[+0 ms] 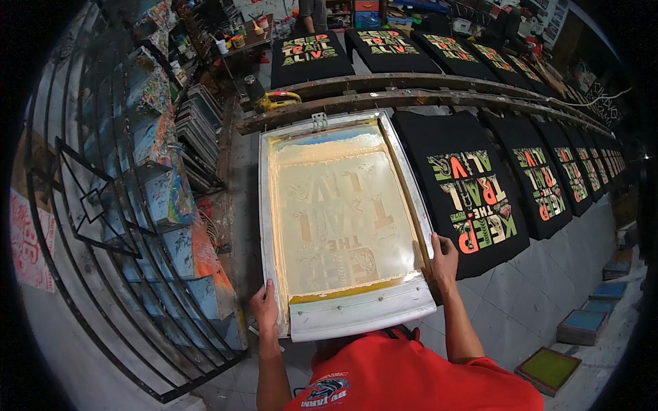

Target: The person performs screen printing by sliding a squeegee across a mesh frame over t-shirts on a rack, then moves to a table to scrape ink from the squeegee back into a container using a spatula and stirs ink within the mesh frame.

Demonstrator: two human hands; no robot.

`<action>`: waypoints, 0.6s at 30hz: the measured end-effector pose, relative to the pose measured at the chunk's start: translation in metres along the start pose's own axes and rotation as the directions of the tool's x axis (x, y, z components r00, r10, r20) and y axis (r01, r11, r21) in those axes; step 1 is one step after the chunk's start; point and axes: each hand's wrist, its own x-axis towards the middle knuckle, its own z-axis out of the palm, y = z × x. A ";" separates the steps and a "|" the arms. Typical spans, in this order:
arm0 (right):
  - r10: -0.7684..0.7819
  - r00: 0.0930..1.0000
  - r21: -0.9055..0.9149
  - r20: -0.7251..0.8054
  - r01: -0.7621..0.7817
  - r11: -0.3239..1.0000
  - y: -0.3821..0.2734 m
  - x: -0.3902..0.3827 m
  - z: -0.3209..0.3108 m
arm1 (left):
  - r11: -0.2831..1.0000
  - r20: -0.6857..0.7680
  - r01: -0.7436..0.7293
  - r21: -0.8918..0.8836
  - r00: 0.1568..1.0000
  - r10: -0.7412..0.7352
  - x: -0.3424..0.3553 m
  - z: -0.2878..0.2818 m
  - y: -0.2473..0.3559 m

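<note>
A metal-framed printing screen (340, 219) with a yellowish mesh lies flat on the long table in front of me. My left hand (264, 308) grips the frame's near left corner. My right hand (443, 259) holds the frame's right edge near the front. Just right of the screen lies a black shirt (462, 185) with a green, orange and cream print. A wooden-handled squeegee (404, 198) rests along the right inner side of the screen.
Several printed black shirts (548, 171) line the table to the right, and another row (384, 48) lies on the far table. A metal rail (411, 99) runs behind the screen. Paint-stained racks (157, 171) stand left. Small framed screens (548, 370) lie on the floor right.
</note>
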 end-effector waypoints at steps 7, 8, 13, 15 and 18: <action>-0.005 0.998 0.014 -0.068 0.006 1.000 0.013 -0.006 0.008 | 0.996 0.029 0.059 0.072 0.998 -0.062 0.007 0.006 0.001; -0.011 0.997 0.032 -0.080 0.013 0.999 0.013 -0.006 0.012 | 0.996 0.010 0.077 0.035 0.997 -0.078 0.010 0.008 -0.010; -0.131 0.987 -0.057 -0.094 0.126 0.990 0.010 -0.006 0.013 | 0.979 0.032 -0.047 0.200 0.999 0.041 0.006 0.014 0.002; -0.324 0.945 -0.182 -0.042 0.312 0.933 0.010 -0.014 0.007 | 0.984 0.078 -0.019 0.175 0.997 0.006 0.008 0.010 0.005; -0.583 0.741 -0.334 0.332 0.671 0.662 -0.037 -0.043 -0.022 | 0.998 0.062 0.046 0.045 0.997 -0.049 0.021 0.003 -0.025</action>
